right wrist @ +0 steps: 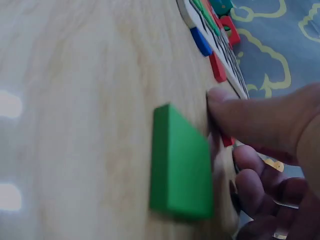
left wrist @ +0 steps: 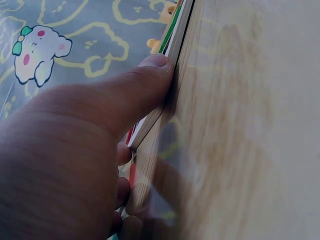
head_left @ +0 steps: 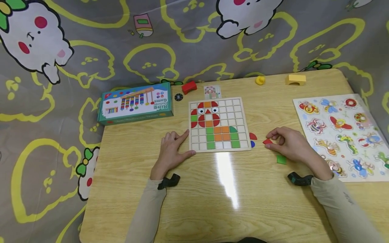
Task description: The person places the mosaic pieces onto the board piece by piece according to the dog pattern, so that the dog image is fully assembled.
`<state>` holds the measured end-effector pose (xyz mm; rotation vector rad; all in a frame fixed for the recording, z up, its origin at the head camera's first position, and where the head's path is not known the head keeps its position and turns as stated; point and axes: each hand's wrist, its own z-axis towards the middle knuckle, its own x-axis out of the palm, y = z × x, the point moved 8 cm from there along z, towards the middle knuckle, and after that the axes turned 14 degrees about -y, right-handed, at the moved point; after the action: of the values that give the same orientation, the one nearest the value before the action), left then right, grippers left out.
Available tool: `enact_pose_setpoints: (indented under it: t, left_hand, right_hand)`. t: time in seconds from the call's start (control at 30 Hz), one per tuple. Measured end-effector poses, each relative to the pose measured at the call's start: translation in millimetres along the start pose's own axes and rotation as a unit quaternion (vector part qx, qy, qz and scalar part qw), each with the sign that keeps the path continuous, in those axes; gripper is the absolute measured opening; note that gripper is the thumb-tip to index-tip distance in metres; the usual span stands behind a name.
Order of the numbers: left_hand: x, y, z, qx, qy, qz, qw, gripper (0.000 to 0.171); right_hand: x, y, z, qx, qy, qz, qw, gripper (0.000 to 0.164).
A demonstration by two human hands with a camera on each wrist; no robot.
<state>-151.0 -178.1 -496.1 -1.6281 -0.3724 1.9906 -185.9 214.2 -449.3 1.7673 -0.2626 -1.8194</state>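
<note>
A wooden grid board (head_left: 199,146) carries a picture of red, orange and green tiles, with two eye tiles near its top. At the board's lower left corner is my left hand (head_left: 172,152); its thumb (left wrist: 155,75) touches the near edge and its index finger reaches to the left edge. My right hand (head_left: 288,143), right of the board, pinches a small red tile (head_left: 267,141) between thumb and fingers at the tabletop. A green square tile (head_left: 281,159) lies just below that hand. Between board and hand are a red curved tile (head_left: 253,136) and a blue one (head_left: 252,144).
A small pattern card (head_left: 212,91) lies behind the board, near a red block (head_left: 189,87) and a black disc (head_left: 178,97). The ring game box (head_left: 135,103) stands at left. An insect puzzle board (head_left: 299,104) is at right. A yellow duck (head_left: 260,80) and arch block (head_left: 295,80) sit behind.
</note>
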Motion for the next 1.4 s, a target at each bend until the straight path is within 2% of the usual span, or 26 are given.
enact_pose_setpoints:
  t: [0.17,0.33,0.47,0.6,0.8,1.0,1.23,1.4]
  left_hand:
    - [0.7,-0.3,-0.1,-0.004,0.0,-0.002,1.0,0.087]
    - [-1.0,-1.5,0.3,-0.008,0.001,-0.005,1.0,0.087]
    - [-1.5,-1.8,0.4,-0.01,0.004,-0.006,0.9999,0.087]
    - [-1.9,-1.2,0.1,-0.011,0.006,-0.004,0.9999,0.087]
    - [-2.1,-0.2,0.2,-0.006,0.004,-0.003,1.0,0.087]
    - [0.1,-0.3,1.0,0.001,0.003,-0.003,1.0,0.087]
    - [-0.9,-0.2,1.1,0.005,-0.005,-0.002,1.0,0.087]
    - [-1.9,0.7,1.1,0.0,-0.005,-0.003,1.0,0.087]
  right_hand:
    - [2.3,5.6,1.6,-0.002,0.014,-0.001,1.0,0.024]
    - [1.9,15.2,0.4,-0.025,0.006,0.009,1.0,0.02]
    - [1.4,20.1,0.6,-0.042,-0.002,0.044,0.998,0.014]
    - [-3.6,18.4,8.4,-0.027,-0.019,0.086,0.996,0.012]
    - [-6.5,10.6,36.1,0.048,-0.026,0.122,0.991,0.016]
    - [2.2,10.6,71.0,0.102,-0.024,0.177,0.979,0.029]
    - [14.1,22.3,106.6,0.118,-0.045,0.205,0.971,0.043]
    - [29.1,37.5,128.4,0.093,-0.056,0.201,0.974,0.032]
